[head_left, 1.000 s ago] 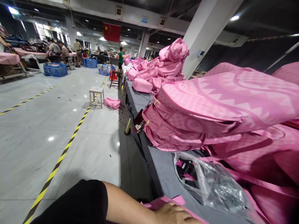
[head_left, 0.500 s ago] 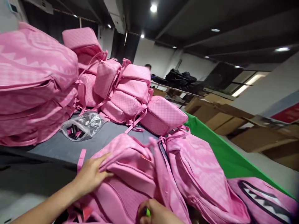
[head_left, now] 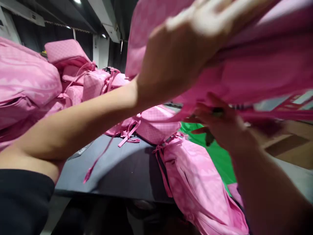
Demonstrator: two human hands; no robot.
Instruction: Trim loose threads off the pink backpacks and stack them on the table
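Note:
A pink checkered backpack (head_left: 256, 71), blurred by motion, is lifted high at the upper right, its straps trailing below. My left hand (head_left: 186, 49) reaches across its near side and holds it; the fingertips are smeared. Under the backpack is my right hand (head_left: 220, 124), fingers partly spread close to a strap. A small dark, greenish tool (head_left: 209, 137) shows by its fingers, too blurred to name. Another pink backpack (head_left: 195, 182) lies at the table's near right edge, below my hands.
On the left rises a stack of pink backpacks (head_left: 26, 78), and smaller pink checkered bags (head_left: 158, 124) with loose straps sit further along the grey table (head_left: 117, 169). Green sheeting (head_left: 222, 160) borders the right side. Cardboard boxes (head_left: 293, 143) stand beyond.
The backpack that lay in front of me has been lifted off the table, up and to the right. Both hands have risen with it, and my view has shifted.

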